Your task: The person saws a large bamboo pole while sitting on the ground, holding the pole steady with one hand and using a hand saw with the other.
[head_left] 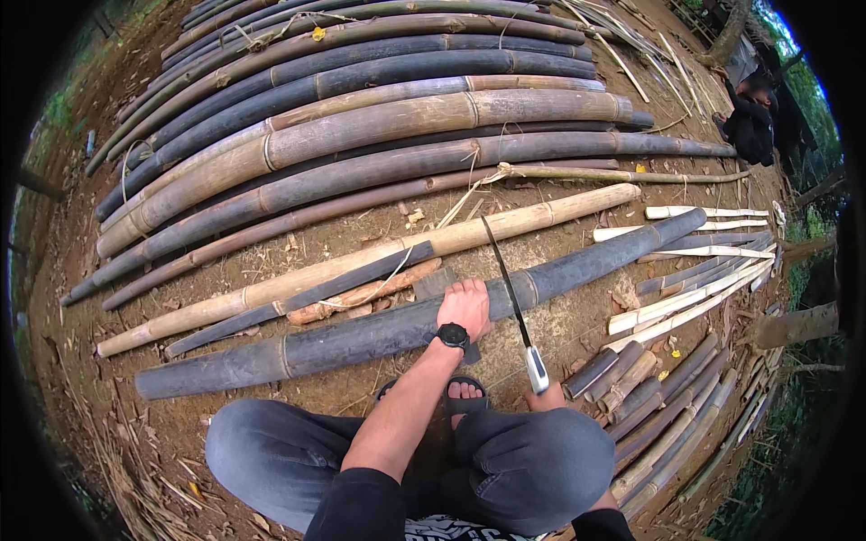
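Observation:
A thick dark bamboo pole (pixel 361 339) lies crosswise in front of my knees, its right end farther away. My left hand (pixel 465 309), with a black watch at the wrist, grips the top of this pole near its middle. My right hand (pixel 547 398) is closed around the white handle of a handsaw (pixel 512 302), beside my right knee and partly hidden by it. The saw's long dark blade crosses the pole just right of my left hand, its tip pointing away from me. Whether the teeth have cut in cannot be made out.
Beyond lie a peeled pale bamboo pole (pixel 379 260), a split dark piece (pixel 343 287) and a wooden block (pixel 435 283). Many long poles (pixel 361 129) fill the far ground. Split strips (pixel 695 300) and short bamboo lengths (pixel 663 397) lie right. Another person (pixel 750 117) is far right.

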Demonstrator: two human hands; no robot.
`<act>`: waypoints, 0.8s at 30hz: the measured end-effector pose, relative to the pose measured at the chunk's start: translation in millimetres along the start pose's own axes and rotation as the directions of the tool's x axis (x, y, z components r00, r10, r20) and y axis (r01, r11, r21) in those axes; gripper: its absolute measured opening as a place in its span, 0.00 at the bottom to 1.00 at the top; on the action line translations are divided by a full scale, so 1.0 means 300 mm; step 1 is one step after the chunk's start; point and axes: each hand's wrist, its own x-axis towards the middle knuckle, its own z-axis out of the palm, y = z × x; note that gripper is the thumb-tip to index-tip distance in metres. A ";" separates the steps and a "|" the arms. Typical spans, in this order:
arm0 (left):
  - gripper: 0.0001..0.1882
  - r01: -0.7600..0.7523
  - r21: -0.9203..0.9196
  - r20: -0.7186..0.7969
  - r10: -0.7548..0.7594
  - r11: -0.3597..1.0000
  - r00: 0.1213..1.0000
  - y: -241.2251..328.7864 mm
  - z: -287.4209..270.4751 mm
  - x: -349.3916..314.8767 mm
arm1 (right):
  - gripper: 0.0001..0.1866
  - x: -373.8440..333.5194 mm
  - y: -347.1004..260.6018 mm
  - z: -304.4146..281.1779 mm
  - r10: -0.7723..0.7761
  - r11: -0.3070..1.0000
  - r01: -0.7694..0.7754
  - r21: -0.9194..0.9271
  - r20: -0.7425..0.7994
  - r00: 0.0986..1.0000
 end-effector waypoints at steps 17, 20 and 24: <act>0.37 0.001 -0.016 -0.024 -0.001 1.000 1.000 0.005 0.029 0.010 | 0.18 0.117 0.015 0.038 0.066 0.995 -0.061 -0.080 0.056 0.996; 0.36 0.009 -0.053 0.001 -0.009 0.999 1.000 0.010 0.003 0.006 | 0.17 0.145 -0.137 -0.002 0.028 0.998 -0.021 -0.061 0.129 0.991; 0.35 -0.004 0.003 -0.049 0.004 1.000 0.999 0.019 0.015 -0.001 | 0.15 0.035 0.030 0.006 0.059 0.995 -0.059 -0.077 0.001 0.998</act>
